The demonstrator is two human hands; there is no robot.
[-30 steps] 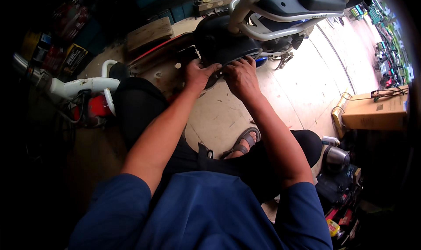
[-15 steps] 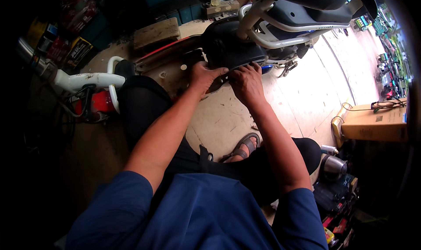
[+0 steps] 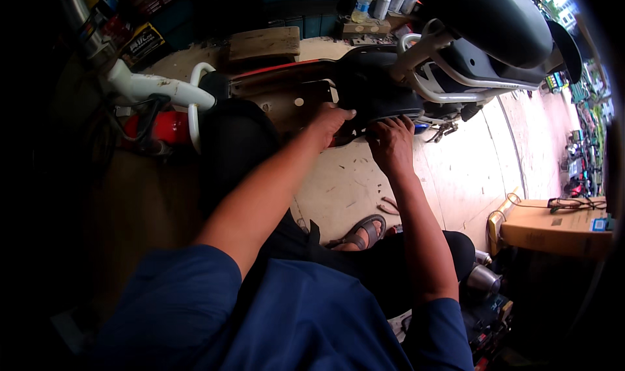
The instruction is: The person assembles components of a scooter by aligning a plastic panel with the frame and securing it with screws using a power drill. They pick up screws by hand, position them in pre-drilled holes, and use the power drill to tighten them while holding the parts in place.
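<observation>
Fingers curled, the right hand (image 3: 392, 146) at two o'clock touches the black scooter shell (image 3: 371, 88) at one, the left hand (image 3: 325, 125) at twelve extends its thumb, and whether either pinches I cannot tell.

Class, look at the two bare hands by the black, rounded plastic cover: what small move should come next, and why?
Probably slide the bare right hand along the near edge of the black, rounded plastic cover, feeling how it sits. The right fingers curl at that edge, the left thumb lies near it, and the edge under the fingers is hidden, so touch seems wise.
</observation>
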